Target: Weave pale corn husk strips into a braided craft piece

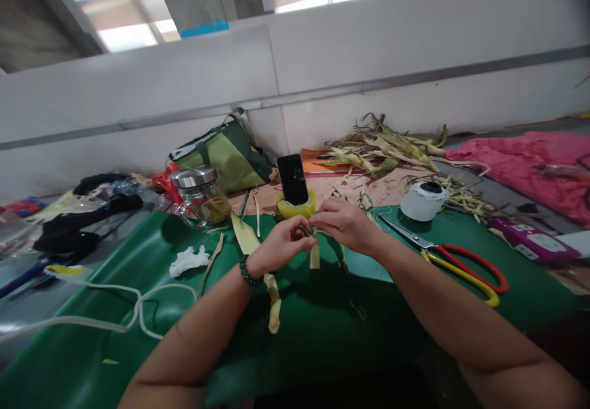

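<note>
My left hand [284,246], with a green bead bracelet at the wrist, and my right hand [348,223] meet over the green mat [295,335]. Both are closed, fingertips almost touching, on a pale corn husk strip [314,257] that hangs down between them. Part of the strip is hidden by the fingers. Another husk piece [244,234] lies beside my left wrist, and a curled husk strip [273,310] shows below that forearm. Just beyond the hands a phone [292,179] leans upright in a yellow holder [297,207].
Scissors [421,242] with red and yellow handles lie right, near a white thread spool [423,201]. A glass jar [203,197] and crumpled tissue [188,262] are left. Dry husks [382,147] pile up behind, beside a green bag [225,157]. A white cable [138,304] crosses the mat.
</note>
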`<state>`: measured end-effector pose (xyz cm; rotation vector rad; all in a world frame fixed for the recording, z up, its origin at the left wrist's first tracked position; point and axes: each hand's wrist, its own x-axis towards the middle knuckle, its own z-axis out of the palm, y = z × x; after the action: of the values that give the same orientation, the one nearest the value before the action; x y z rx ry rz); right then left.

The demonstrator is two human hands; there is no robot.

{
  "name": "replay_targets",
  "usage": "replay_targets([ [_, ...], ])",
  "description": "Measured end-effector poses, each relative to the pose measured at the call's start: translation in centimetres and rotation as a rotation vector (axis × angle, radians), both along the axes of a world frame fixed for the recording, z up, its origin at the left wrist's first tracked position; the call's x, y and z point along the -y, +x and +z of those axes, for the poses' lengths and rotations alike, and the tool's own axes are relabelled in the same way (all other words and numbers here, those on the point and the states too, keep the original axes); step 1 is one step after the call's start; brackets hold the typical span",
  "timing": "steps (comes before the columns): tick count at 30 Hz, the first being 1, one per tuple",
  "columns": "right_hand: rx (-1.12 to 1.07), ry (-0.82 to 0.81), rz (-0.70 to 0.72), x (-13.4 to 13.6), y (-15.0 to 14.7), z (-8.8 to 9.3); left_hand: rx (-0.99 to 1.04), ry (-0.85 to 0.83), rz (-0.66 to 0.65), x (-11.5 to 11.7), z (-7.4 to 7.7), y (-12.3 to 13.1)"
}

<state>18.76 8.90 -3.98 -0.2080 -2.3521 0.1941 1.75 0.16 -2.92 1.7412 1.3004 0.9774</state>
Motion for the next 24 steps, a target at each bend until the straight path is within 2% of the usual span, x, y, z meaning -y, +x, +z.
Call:
replay_targets([
  [3, -0.072, -0.101, -0.027, 0.3, -0.4, -0.4, 0.284, -0.143, -0.024, -0.2, 0.1, 0.2],
  [8, -0.352, -0.154, -0.251, 0.7, 0.3, 0.9, 0.441, -0.219, 0.02, -0.2, 0.2, -0.2],
  [10, -0.435, -0.168, -0.285, 0.7, 1.0, 1.5, 0.499, -0.256, 0.051, -0.2, 0.1, -0.5],
  [14, -0.172, -0.201, -0.148, 0.4, 1.4, 1.4, 0.557, -0.256, 0.088, -0.2, 0.0, -0.6],
  [17, -0.012, -0.153, -0.085, 0.5, 0.7, 0.7, 0.58, -0.229, 0.093, -0.2, 0.1, -0.6],
  [22, -0.01, -0.025, -0.126, 1.1, 0.3, 0.6, 0.558, -0.246, 0.154, -0.2, 0.2, -0.4],
  [24, -0.002, -0.005, -0.137, 1.3, 0.3, 0.7, 0.552, -0.268, 0.141, -0.2, 0.2, -0.3],
])
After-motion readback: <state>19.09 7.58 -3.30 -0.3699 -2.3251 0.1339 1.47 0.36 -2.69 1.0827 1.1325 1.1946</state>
